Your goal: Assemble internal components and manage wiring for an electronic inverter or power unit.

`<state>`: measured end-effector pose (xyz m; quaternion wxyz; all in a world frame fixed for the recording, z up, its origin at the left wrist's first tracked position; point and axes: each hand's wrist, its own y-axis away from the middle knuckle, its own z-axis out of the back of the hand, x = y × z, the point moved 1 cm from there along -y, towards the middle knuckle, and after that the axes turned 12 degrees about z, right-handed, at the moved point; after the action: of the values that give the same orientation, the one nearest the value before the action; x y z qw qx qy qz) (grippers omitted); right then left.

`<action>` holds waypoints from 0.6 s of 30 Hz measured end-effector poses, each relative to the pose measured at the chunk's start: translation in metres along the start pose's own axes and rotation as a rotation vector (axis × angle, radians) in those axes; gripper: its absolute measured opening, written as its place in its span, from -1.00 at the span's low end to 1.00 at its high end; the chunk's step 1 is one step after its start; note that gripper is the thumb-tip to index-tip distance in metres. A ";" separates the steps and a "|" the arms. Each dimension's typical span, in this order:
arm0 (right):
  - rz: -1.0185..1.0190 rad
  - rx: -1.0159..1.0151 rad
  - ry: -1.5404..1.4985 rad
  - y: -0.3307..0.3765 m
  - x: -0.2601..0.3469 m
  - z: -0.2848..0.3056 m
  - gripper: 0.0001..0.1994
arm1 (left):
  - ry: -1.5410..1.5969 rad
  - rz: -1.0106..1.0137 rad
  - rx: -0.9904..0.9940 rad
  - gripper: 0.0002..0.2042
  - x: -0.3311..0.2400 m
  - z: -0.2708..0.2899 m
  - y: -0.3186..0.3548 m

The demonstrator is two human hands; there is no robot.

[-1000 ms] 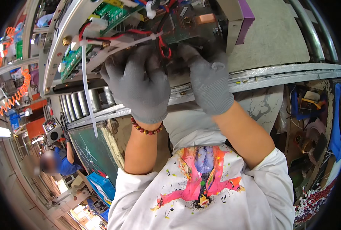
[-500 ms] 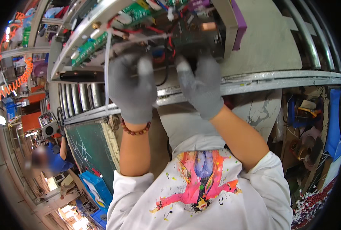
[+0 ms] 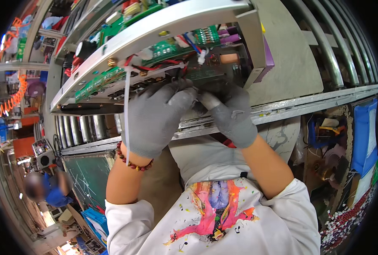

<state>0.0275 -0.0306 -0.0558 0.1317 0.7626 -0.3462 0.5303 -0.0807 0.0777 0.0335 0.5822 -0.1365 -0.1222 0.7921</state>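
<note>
In front of me a metal chassis (image 3: 184, 27) stands with its long pale rail, holding a green circuit board (image 3: 96, 85) and red and black wires (image 3: 155, 67). My left hand (image 3: 157, 117), in a grey glove, reaches to the chassis's near side with its fingers closed. Close beside it my right hand (image 3: 233, 117), gloved alike, has its fingers bent in; the fingertips of both nearly meet. What they pinch is dark and mostly hidden. A white cable tie (image 3: 127, 106) fastened at the wires hangs its long tail past my left wrist. A white connector (image 3: 201, 56) dangles inside the chassis.
Metal rollers (image 3: 325, 42) run at the right, more rollers (image 3: 85, 127) at the left. A steel rail (image 3: 278, 111) crosses before me. Below it at right sits a bin area with a blue box (image 3: 364, 131). At far left are an orange coiled hose (image 3: 17, 100) and a co-worker (image 3: 55, 189) in blue.
My hands have come closer together, and their fingers have closed in. The chassis appears lower in view, with more of its rail showing. The black wire loop between my hands is now hidden.
</note>
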 end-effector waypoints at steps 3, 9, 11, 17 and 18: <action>0.150 0.116 0.127 -0.004 0.003 0.008 -0.81 | -0.016 0.104 0.169 -0.85 -0.002 0.011 -0.008; 0.373 0.213 0.281 -0.005 -0.007 0.013 -0.81 | 0.065 0.087 0.357 -0.77 -0.002 0.025 -0.024; 0.326 0.167 0.291 -0.004 -0.005 0.012 -0.81 | 0.090 0.124 0.440 -0.76 0.000 0.031 -0.026; 0.266 0.123 0.254 -0.002 -0.002 0.009 -0.84 | 0.246 0.115 0.586 -0.67 -0.003 0.039 -0.033; 0.265 0.121 0.251 -0.002 -0.004 0.009 -0.84 | 0.221 0.119 0.565 -0.67 -0.003 0.039 -0.034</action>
<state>0.0348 -0.0330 -0.0628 0.0570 0.6448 -0.3920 0.6537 -0.0631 0.0832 0.0823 0.5596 -0.0614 0.1751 0.8077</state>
